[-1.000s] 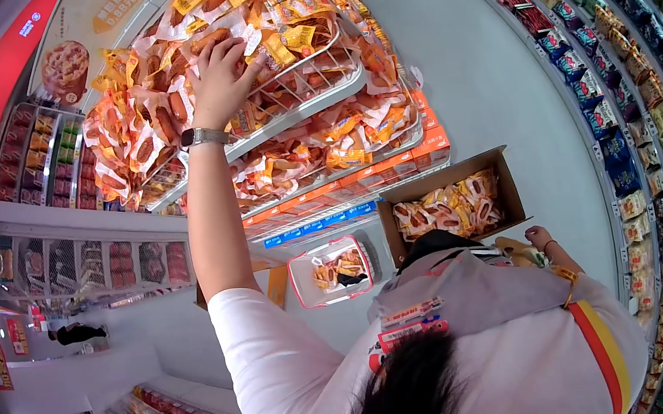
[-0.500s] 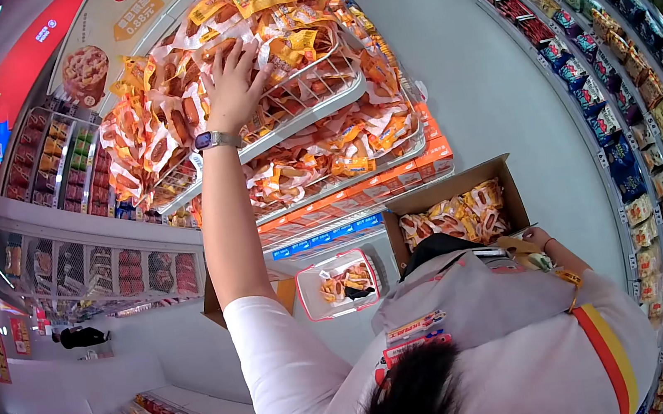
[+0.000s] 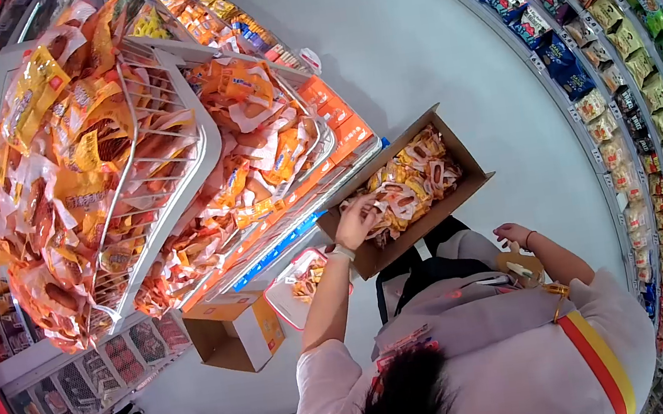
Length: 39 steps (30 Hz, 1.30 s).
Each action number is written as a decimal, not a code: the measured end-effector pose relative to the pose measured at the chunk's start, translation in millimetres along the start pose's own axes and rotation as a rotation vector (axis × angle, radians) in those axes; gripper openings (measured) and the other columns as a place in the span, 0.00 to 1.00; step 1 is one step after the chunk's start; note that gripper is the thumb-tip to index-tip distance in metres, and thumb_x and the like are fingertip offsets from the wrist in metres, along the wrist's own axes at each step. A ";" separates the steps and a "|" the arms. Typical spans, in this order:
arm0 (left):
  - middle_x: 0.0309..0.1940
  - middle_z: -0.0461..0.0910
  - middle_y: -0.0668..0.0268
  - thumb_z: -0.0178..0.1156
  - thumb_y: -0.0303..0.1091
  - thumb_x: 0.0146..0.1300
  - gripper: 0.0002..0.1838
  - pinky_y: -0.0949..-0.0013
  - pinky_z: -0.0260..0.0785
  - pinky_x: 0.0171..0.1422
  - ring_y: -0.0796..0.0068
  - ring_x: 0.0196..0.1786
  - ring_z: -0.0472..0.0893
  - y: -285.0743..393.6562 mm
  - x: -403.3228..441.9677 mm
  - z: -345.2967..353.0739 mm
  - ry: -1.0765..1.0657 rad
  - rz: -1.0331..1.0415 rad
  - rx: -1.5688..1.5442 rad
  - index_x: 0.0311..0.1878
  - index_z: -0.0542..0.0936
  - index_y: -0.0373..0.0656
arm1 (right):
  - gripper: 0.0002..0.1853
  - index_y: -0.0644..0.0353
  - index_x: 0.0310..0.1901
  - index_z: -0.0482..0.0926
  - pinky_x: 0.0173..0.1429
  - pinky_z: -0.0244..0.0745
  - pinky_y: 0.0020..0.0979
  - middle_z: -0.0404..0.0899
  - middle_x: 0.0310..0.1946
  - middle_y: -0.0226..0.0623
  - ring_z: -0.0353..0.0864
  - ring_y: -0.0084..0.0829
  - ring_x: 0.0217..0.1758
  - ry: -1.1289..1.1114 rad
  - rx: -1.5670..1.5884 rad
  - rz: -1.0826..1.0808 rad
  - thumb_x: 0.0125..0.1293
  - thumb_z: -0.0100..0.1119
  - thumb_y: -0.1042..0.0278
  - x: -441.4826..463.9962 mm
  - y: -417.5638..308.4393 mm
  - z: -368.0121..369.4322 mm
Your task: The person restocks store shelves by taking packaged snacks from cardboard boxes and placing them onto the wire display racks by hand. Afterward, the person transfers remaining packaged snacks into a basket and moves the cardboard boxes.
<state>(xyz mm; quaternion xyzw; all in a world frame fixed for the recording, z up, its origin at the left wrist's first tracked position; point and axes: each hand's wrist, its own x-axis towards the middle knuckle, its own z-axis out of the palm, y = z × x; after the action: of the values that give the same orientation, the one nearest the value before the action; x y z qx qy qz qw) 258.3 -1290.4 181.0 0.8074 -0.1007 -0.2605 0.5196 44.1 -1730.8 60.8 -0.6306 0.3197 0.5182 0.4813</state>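
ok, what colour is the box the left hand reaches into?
Box is brown; shows best in the head view.

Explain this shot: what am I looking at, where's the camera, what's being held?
No machine: these are a person's bare hands, seen by one camera worn on the head, looking forward and down. Wide lens, so edges bend.

The left hand reaches into an open cardboard box, touching wrapped food packets; whether it grips one, I can't tell. The right hand is beyond the box's near side and looks empty.

At left, a white wire rack bears heaps of similar packets. On the floor are a second box and a basket. Snack shelves curve along the right.
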 end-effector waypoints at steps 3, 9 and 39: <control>0.60 0.67 0.53 0.60 0.33 0.57 0.29 0.62 0.61 0.65 0.59 0.62 0.69 -143.9 19.1 60.7 -0.273 -0.168 0.465 0.63 0.67 0.47 | 0.47 0.56 0.69 0.54 0.66 0.61 0.37 0.63 0.63 0.50 0.64 0.42 0.65 -0.151 -0.222 0.039 0.55 0.55 0.33 -37.9 -24.1 42.9; 0.75 0.32 0.63 0.52 0.58 0.60 0.40 0.30 0.31 0.68 0.49 0.75 0.36 -278.1 54.8 123.6 -0.578 -0.373 1.267 0.72 0.44 0.74 | 0.51 0.57 0.72 0.42 0.73 0.48 0.37 0.47 0.70 0.55 0.48 0.45 0.74 -0.084 -0.002 -0.064 0.56 0.59 0.40 -37.9 3.0 52.5; 0.46 0.76 0.60 0.64 0.22 0.45 0.18 0.67 0.65 0.55 0.70 0.49 0.74 153.5 -105.1 -137.6 0.300 0.309 -0.148 0.39 0.70 0.41 | 0.24 0.53 0.59 0.70 0.44 0.74 0.31 0.76 0.49 0.33 0.75 0.24 0.47 0.018 0.047 -0.532 0.64 0.55 0.53 -77.4 -194.7 81.4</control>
<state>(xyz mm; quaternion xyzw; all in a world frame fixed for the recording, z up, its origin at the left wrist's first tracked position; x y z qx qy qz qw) 258.6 -1204.1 395.7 0.7718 -0.1255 -0.0614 0.6203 171.6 -1597.1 188.9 -0.6856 0.1589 0.3605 0.6121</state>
